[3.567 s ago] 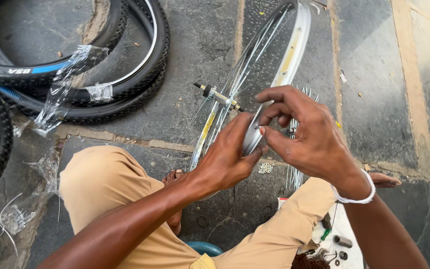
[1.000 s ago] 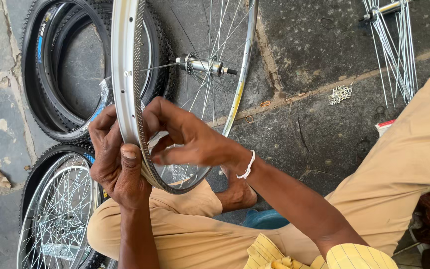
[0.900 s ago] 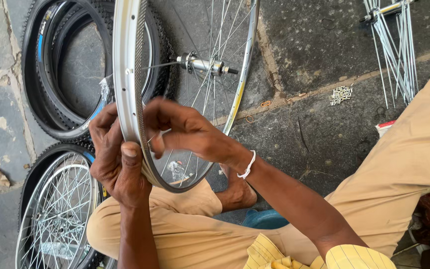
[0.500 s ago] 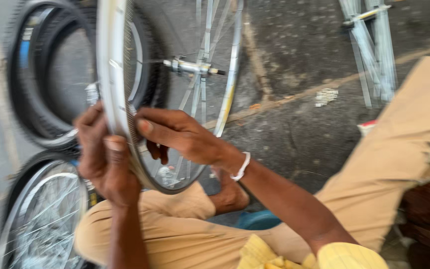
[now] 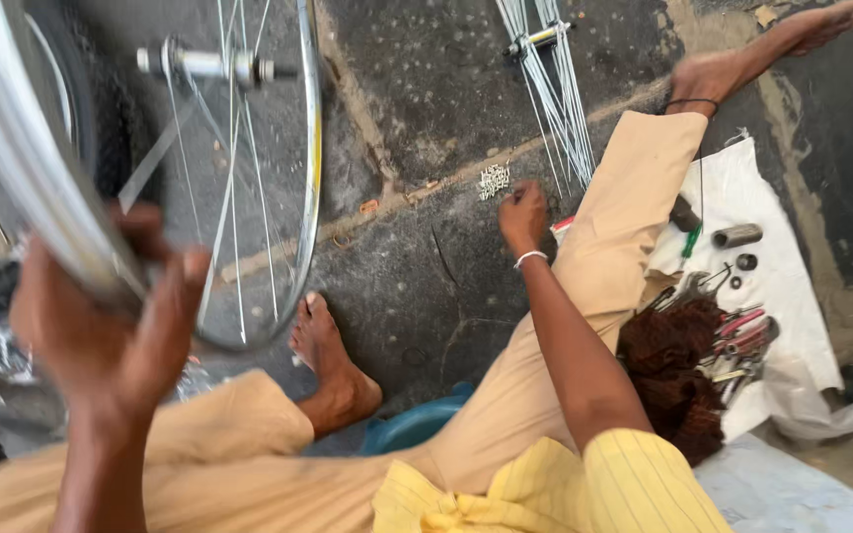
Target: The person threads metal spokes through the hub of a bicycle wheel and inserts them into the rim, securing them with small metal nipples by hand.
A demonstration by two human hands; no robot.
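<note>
Upright, a spoked bicycle wheel is steadied by its silver rim in the closed left hand. Well apart, the right hand, fingers pinched, touches the stone floor beside a small heap of spoke nipples. Loose spokes lie just beyond; tools rest on a white sheet.

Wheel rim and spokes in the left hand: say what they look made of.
The wheel rim, held by the left hand, looks like polished metal, probably steel or aluminium: silvery with bright glare. The spokes look like thin bare metal wire, grey and shiny.
</note>
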